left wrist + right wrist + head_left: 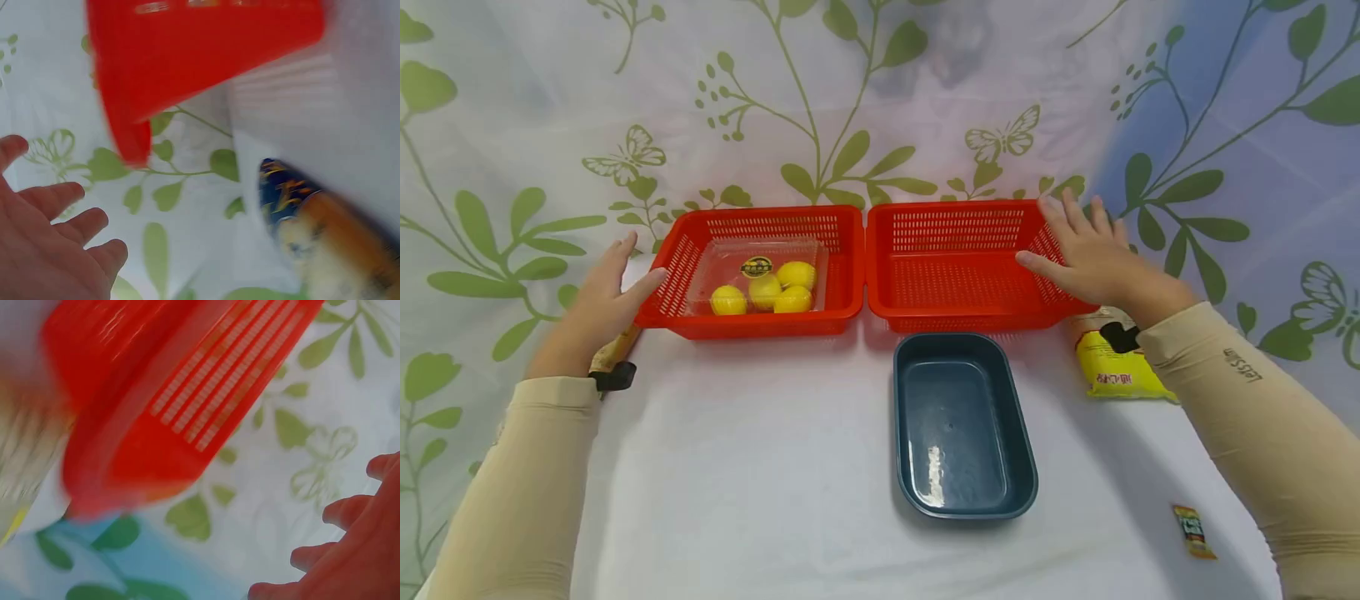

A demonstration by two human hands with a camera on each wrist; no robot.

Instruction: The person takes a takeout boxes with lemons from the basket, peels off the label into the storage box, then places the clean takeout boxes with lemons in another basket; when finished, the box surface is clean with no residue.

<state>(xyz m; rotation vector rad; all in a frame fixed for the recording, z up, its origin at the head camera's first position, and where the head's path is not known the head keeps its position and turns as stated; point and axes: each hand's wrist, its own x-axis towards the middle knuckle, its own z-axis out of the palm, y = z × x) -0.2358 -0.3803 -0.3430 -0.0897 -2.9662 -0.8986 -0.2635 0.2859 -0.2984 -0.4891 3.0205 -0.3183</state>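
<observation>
My left hand (pixel 598 300) hovers with spread fingers by the left end of a red basket (pixel 760 325). Inside that basket lies a clear plastic box (pixel 700 287) with several yellow fruits, perhaps lemons (pixel 793 275). At the right end of a second red basket (pixel 970 318), my right hand (pixel 1093 258) is held up, its fingers straight and apart. The second basket has nothing in it. In the left wrist view my left fingers (pixel 56 200) show beside the basket's rim, holding nothing. The right wrist view likewise shows bare right fingers (pixel 347 512) away from the basket.
A dark blue tub (pixel 951 417) stands in front of the baskets on a white cloth. A yellow snack bag (pixel 1120 367) lies under the right wrist, and a small wrapped snack (pixel 1193 532) lies near the front right. An orange-and-blue package (pixel 331 237) sits by the left wrist.
</observation>
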